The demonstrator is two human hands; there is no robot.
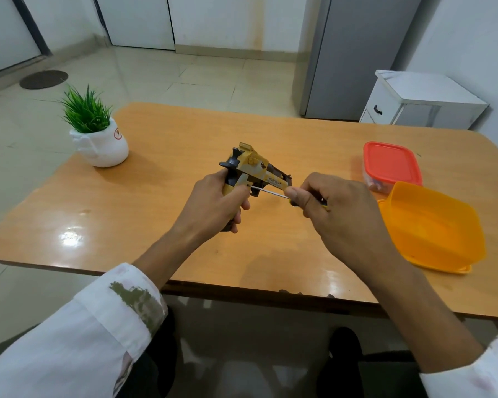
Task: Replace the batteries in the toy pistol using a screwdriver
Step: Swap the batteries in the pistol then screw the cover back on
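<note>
A yellow and black toy pistol (256, 168) is held above the middle of the wooden table (161, 231), its barrel pointing right and away. My left hand (216, 202) grips its handle from the left. My right hand (339, 208) grips the dark handle of a thin screwdriver (270, 193). The metal shaft runs left, and its tip meets the pistol's grip just beside my left thumb. Most of the screwdriver's handle is hidden inside my right fist.
A white pot with a green plant (98, 139) stands at the table's far left. At the right sit a clear box with a red lid (390, 165) and, nearer, an open orange container (434, 228). A white cabinet (420, 101) stands beyond the table.
</note>
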